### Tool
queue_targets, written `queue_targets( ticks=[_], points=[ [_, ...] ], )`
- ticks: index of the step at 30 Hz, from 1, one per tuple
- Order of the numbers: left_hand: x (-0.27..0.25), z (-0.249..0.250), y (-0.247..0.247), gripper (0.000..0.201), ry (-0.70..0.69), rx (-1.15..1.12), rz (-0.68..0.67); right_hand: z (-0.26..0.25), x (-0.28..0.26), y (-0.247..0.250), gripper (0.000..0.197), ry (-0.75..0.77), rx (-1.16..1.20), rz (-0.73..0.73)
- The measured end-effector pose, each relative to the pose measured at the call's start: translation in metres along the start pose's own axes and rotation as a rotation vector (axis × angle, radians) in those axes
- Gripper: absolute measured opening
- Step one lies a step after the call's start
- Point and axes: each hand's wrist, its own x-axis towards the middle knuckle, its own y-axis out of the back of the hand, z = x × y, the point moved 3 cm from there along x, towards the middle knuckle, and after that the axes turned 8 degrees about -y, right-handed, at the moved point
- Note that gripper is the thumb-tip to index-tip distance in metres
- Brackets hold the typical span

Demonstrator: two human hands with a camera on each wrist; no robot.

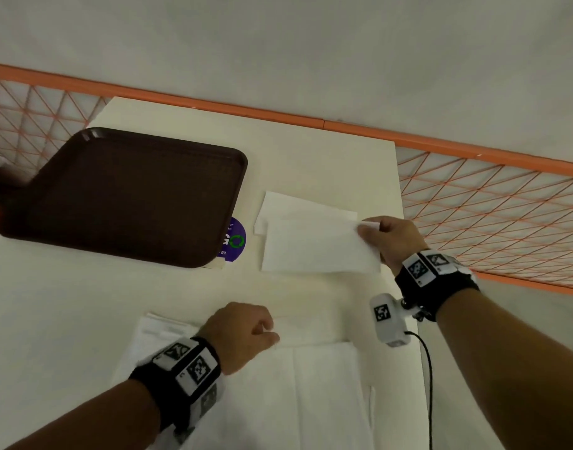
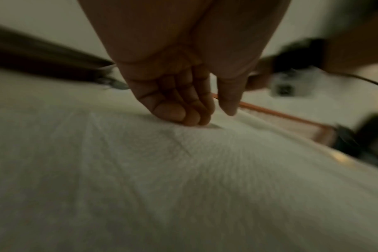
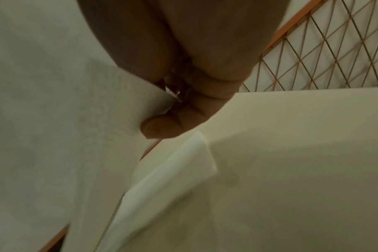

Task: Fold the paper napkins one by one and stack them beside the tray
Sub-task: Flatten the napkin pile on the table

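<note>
A white folded napkin (image 1: 317, 248) hangs just above the table; my right hand (image 1: 374, 233) pinches its right edge, thumb (image 3: 160, 126) against the paper (image 3: 76, 119). Under it, to the right of the brown tray (image 1: 126, 196), lies a folded napkin (image 1: 278, 206), also seen below the thumb (image 3: 173, 179). Near the front edge, unfolded napkins (image 1: 311, 401) lie flat. My left hand (image 1: 265, 334) rests at their far edge, fingers loosely curled with the tips touching the paper (image 2: 183, 179) and the thumb apart from them (image 2: 214, 116). It holds nothing.
The cream table (image 1: 311, 157) ends close to the right of my right hand. Beyond it and behind runs an orange mesh fence (image 1: 489, 216). A purple round sticker (image 1: 235, 240) peeks from under the tray's corner. A black cable (image 1: 428, 384) hangs from the right wrist camera.
</note>
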Motion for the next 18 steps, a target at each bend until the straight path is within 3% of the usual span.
queue_targets(
  ticks=[3,8,11,14,18],
  points=[
    [-0.007,0.02,-0.013,0.042,-0.149,0.218,-0.177,-0.011,0.023,-0.014,0.009,-0.035,0.063,0.007],
    [0.0,0.032,-0.024,0.048,-0.156,0.236,-0.162,-0.02,0.048,-0.042,0.008,-0.055,-0.076,0.02],
    [0.005,0.036,-0.029,0.043,-0.129,0.192,-0.187,-0.024,0.055,-0.051,0.003,0.006,-0.317,0.097],
    [0.008,0.04,-0.034,0.027,-0.112,0.191,-0.231,-0.027,0.057,-0.059,0.015,0.041,-0.571,0.137],
    [0.007,0.045,-0.034,0.012,-0.104,0.105,-0.253,-0.025,0.054,-0.059,0.041,0.016,-0.694,0.162]
  ],
)
